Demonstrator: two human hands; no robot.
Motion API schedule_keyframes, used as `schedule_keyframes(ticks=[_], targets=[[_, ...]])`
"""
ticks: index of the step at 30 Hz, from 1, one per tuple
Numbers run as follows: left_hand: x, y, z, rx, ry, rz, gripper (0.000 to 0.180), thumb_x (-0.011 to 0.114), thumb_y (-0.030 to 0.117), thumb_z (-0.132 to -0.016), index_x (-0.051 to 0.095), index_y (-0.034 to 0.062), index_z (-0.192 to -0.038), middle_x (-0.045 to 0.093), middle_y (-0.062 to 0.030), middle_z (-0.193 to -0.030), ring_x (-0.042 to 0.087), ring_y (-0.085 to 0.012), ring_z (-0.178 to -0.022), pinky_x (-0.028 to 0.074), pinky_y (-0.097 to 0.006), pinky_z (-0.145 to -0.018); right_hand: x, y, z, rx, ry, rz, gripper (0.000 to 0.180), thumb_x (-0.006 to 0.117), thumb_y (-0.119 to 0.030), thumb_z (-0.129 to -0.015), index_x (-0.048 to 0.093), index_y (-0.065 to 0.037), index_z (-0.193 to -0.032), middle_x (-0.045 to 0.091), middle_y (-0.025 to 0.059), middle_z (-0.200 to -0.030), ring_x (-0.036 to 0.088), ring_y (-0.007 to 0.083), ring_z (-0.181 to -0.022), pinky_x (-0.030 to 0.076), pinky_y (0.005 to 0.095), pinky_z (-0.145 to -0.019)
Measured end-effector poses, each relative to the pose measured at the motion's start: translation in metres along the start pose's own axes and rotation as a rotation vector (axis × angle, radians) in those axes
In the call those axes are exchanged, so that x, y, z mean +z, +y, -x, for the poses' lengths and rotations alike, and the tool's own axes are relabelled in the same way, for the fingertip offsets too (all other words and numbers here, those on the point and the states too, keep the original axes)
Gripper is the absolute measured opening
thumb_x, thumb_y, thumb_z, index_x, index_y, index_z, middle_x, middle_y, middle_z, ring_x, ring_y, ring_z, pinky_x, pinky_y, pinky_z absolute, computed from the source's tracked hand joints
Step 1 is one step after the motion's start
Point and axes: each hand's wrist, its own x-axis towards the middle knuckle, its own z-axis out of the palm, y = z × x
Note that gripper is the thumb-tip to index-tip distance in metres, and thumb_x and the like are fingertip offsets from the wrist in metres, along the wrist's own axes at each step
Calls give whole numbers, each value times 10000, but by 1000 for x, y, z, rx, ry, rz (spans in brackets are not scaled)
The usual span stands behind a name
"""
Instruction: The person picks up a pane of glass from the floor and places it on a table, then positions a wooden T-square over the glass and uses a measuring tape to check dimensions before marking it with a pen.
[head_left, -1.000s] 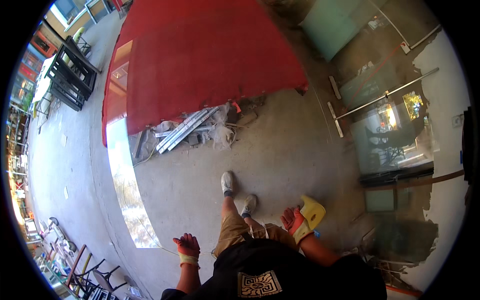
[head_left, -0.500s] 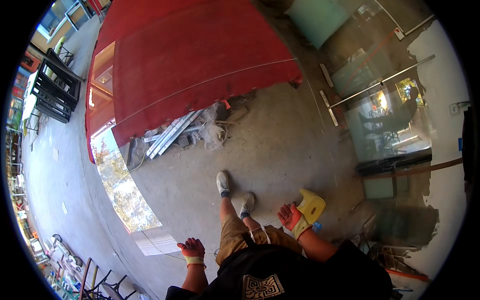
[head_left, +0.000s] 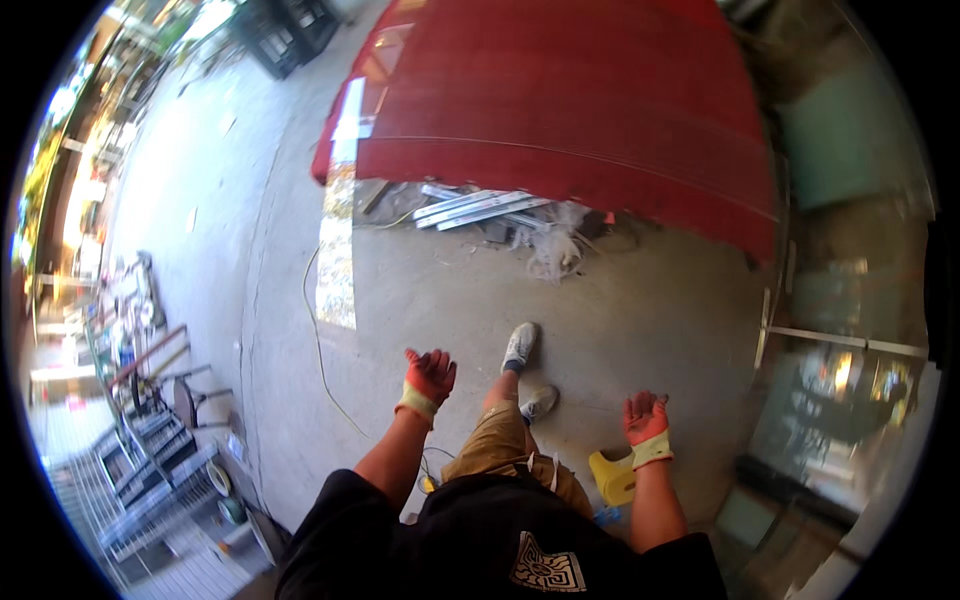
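Note:
My left hand [head_left: 430,380], in a red-palmed glove with a pale yellow cuff, is raised in front of me to the left. Its fingers are loosely bent and apart, with nothing seen in them. On the right, my right hand [head_left: 645,418] wears a matching glove; its fingers are slightly curled and look empty. Just below it on the floor is a yellow plastic stool [head_left: 612,477]. Ahead stands a large table covered in red cloth [head_left: 560,95]. A bright reflective strip, apparently glass [head_left: 337,255], extends from its left side toward me, apart from my left hand.
Metal strips [head_left: 480,208] and crumpled clear plastic [head_left: 555,250] lie under the table's near edge. A thin cord [head_left: 312,300] curves over the concrete floor. Glass panes [head_left: 815,400] lean at the right. Stacked chairs and frames [head_left: 150,450] stand at the left; dark racks [head_left: 285,35] stand farther off.
My view has swung left, so the table and strip appear farther right. My left hand has risen and moved forward; my right hand is now farther from my body.

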Motion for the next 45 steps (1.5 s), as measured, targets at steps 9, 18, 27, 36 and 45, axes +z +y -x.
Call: schedule_keyframes(ticks=[9, 18, 27, 36, 45], targets=[[114, 12, 14, -17, 56, 81, 906, 592, 685, -1106, 328, 99, -1745, 506, -58, -1738, 512, -298, -1583, 448, -583, -1292, 76, -69, -31, -34, -118, 164, 520, 745, -527, -1078, 636, -238, -1496, 742, -102, -1426, 712, 175, -1322, 593, 517, -1160], [142, 17, 33, -23, 58, 40, 950, 545, 684, -1126, 242, 74, -1788, 397, -120, -1816, 488, -315, -1608, 456, -539, -1300, 107, -82, -21, -72, 10, 158, 526, 760, -494, -1073, 638, -217, -1504, 733, -59, -1485, 710, 184, -1346, 596, 530, -1174], [139, 16, 34, 10, 28, -7, 899, 489, 659, -1157, 236, 74, -1791, 381, -119, -1828, 464, -314, -1629, 469, -497, -1298, 110, -75, -14, -150, 103, 228, 603, 796, -586, -1015, 648, -211, -1464, 764, -64, -1420, 731, 180, -1306, 605, 501, -1162], [140, 19, 48, 34, -21, -27, 873, 481, 647, -1161, 268, 73, -1783, 413, -118, -1812, 496, -301, -1606, 492, -479, -1278, 120, -81, 3, -150, 122, 271, 671, 800, -586, -1011, 614, -201, -1528, 738, -60, -1454, 711, 193, -1334, 599, 499, -1172], [144, 22, 57, 31, -50, -33, 858, 490, 649, -1161, 295, 83, -1776, 408, -113, -1818, 509, -291, -1599, 494, -468, -1274, 110, -97, -1, -116, 129, 301, 486, 705, -597, -1078, 706, -227, -1392, 802, -64, -1350, 760, 218, -1237, 626, 454, -1078]])
